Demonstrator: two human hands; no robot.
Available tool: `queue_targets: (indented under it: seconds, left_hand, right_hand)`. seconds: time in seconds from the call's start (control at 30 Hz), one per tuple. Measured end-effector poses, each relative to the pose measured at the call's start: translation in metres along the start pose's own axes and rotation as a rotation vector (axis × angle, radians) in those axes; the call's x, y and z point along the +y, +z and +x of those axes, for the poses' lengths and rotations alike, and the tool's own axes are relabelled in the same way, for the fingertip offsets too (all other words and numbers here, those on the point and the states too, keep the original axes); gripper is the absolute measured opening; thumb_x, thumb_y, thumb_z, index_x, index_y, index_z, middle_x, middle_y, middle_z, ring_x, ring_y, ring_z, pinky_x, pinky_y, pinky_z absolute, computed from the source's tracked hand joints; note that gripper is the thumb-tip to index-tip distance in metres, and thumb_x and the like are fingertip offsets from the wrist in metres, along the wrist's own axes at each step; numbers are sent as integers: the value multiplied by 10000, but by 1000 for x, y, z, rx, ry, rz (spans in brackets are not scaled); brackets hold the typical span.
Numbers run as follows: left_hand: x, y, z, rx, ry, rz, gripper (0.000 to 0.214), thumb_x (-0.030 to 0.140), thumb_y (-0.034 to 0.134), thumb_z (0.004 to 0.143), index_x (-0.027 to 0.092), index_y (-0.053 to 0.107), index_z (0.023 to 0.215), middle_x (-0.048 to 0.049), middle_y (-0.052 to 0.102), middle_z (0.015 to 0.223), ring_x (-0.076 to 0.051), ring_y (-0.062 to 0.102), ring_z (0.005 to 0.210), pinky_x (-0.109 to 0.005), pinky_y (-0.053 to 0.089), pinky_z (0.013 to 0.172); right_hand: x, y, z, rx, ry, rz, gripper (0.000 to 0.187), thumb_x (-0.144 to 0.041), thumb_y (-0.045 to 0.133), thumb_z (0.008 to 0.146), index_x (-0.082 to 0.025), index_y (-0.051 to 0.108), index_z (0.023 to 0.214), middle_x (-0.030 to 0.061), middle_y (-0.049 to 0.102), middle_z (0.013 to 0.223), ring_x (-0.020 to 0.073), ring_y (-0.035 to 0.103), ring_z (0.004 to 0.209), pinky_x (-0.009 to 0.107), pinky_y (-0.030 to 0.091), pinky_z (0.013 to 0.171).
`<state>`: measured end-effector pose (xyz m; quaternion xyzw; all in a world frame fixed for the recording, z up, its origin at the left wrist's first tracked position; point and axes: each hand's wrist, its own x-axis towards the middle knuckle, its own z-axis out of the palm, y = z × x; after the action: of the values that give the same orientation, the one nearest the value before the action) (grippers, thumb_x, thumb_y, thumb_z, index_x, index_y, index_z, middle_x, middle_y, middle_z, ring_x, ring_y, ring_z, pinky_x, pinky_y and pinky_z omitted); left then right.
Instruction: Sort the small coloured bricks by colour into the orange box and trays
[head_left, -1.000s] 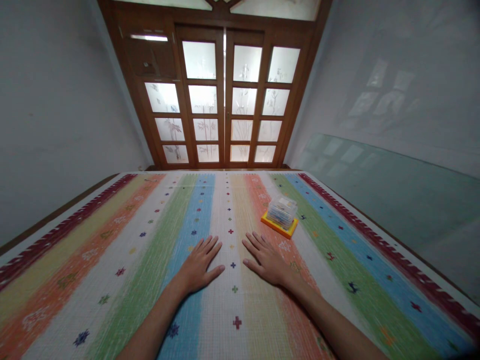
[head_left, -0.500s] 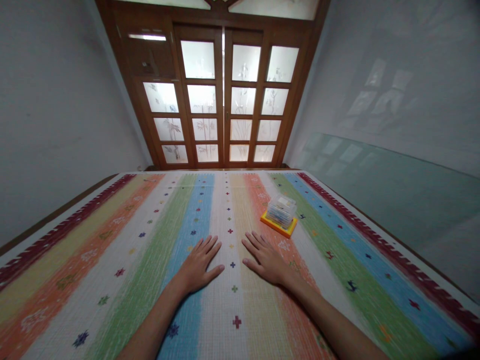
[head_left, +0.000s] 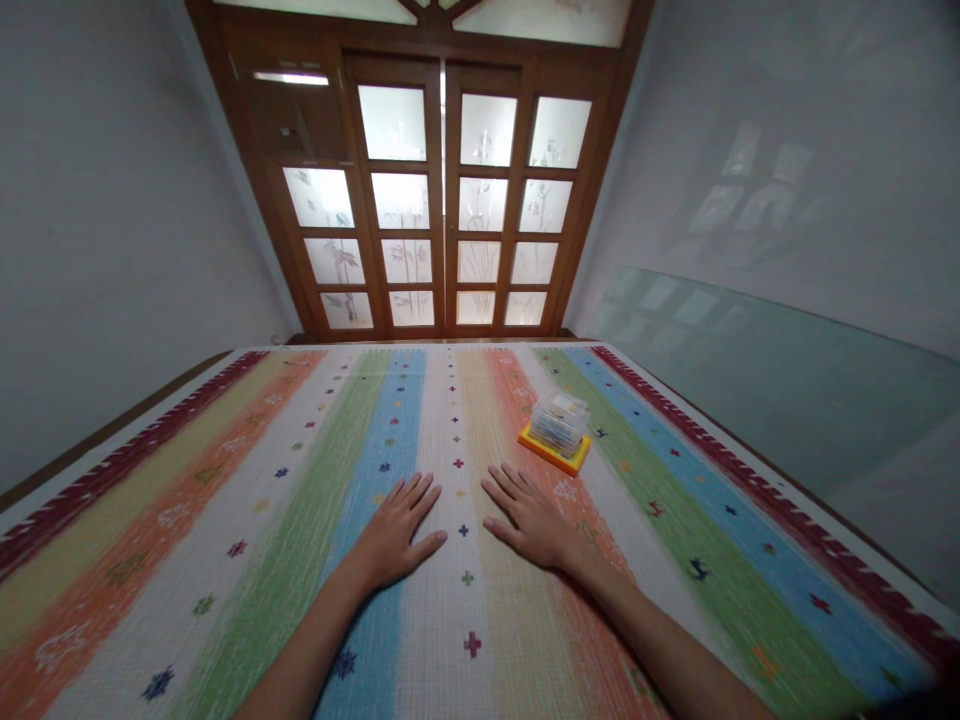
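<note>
My left hand (head_left: 395, 535) lies flat and open on the striped cloth (head_left: 225, 520), palm down, fingers stretched forward. My right hand (head_left: 529, 520) rests the same way a short gap to its right, also open and holding nothing. Beyond my right hand, slightly to the right, a clear plastic box (head_left: 559, 423) with colourful pieces inside sits on an orange-yellow base (head_left: 553, 455). Neither hand touches the box.
The colourful striped cloth covers a wide flat surface. A wooden door with frosted glass panes (head_left: 442, 200) stands at the far end. Grey walls close both sides, and a glass sheet (head_left: 750, 380) leans along the right wall.
The hands have stayed in place. The view has shifted only slightly downward and to the left.
</note>
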<state>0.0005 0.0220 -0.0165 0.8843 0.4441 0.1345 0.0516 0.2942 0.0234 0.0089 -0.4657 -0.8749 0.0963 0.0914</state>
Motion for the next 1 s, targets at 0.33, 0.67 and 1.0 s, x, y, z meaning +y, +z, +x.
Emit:
queue_targets:
  seconds: [0.33,0.67,1.0]
  left_hand:
    - [1,-2,0,-10,-4,-6,716,639,414,980,217,363,1556,-126,321,1620,-318,298,1504,-559,253,1226]
    - [4,-7,3,-44,-26,-19,738,643,405,979,169,381,1545,-147,300,1623,-338,282,1507,-587,241,1224]
    - [3,-3,2,-26,-27,-15,734,650,400,977,181,391,1541,-136,313,1621,-322,282,1510,-560,241,1230]
  right_hand:
    - [1,3,0,27,-11,-10,649,-550,410,1018,-167,413,1542,146,276,1633,314,228,1524,560,217,1227]
    - [0,2,0,41,-27,-10,636,-532,421,1017,-164,425,1536,155,305,1621,310,246,1520,567,229,1221]
    - [3,7,-1,72,-31,-15,633,-537,422,1014,-177,431,1534,148,322,1617,303,263,1516,552,236,1219]
